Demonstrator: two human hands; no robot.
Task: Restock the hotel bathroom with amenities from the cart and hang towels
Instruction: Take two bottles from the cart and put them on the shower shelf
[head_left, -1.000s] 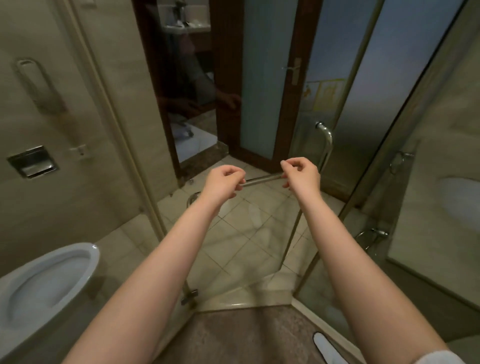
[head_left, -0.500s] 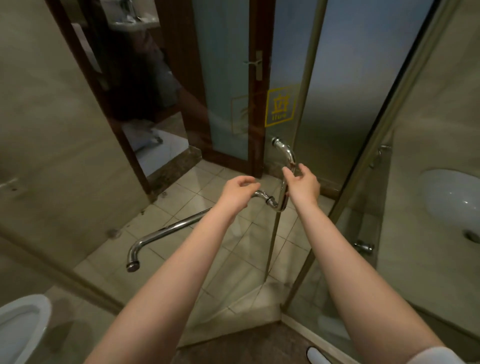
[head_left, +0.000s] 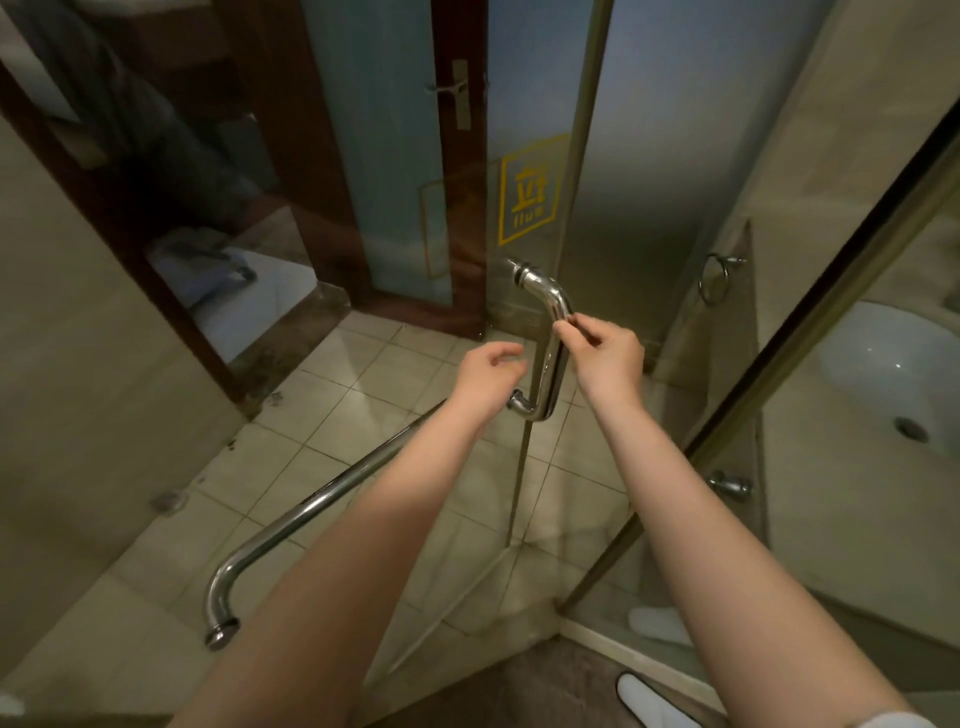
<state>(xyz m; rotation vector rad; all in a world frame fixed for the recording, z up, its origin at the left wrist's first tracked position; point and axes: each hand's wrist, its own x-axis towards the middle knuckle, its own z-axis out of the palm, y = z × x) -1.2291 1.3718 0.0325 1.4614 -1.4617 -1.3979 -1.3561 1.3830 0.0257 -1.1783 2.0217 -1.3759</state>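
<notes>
No towel or amenity is in view. I face a glass shower door with a chrome vertical handle (head_left: 545, 384) and a long chrome towel bar (head_left: 311, 509) that runs down to the lower left. My right hand (head_left: 608, 358) pinches the upper part of the handle with curled fingertips. My left hand (head_left: 488, 374) hovers just left of the handle, fingers loosely curled, holding nothing. The bar is bare.
A white sink (head_left: 883, 374) and a small chrome towel ring (head_left: 717, 278) show through the glass panel on the right. A dark wooden door (head_left: 457, 208) stands behind the glass. A white slipper (head_left: 649, 696) lies at the bottom right on the dark threshold.
My view swung right, so the toilet left the frame. My right hand moved from the towel bar up to the vertical handle. My left hand came off the bar and loosened.
</notes>
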